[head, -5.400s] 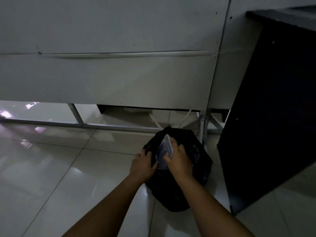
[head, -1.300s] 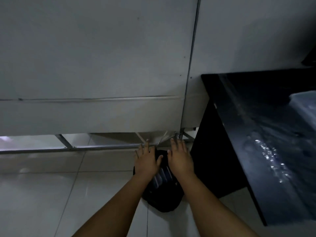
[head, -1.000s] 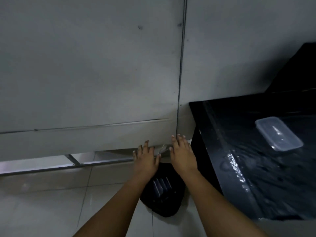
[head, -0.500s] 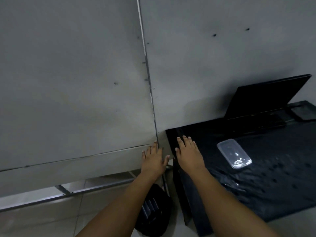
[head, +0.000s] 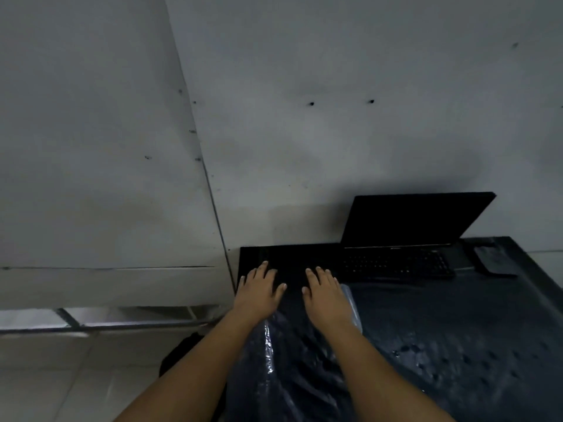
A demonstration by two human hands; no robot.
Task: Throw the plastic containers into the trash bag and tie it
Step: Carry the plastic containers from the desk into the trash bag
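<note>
Head view: laptop (head: 405, 239) at 2 o'clock; right hand (head: 327, 295) covers plastic container (head: 353, 309); both hands, left hand (head: 259, 292) included, empty, fingers straight.

**One container on table, bag on floor**

Clear plastic container (head: 352, 303) lies flat on the dark table, near its left end, in front of the laptop. Mostly hidden under the right hand; only its pale translucent right edge and a rounded corner show. Lid or contents: cannot tell. Black trash bag (head: 179, 353) sits on the tiled floor just beside the table's left edge, low in view, largely hidden behind the left forearm. Mouth not visible.
</note>
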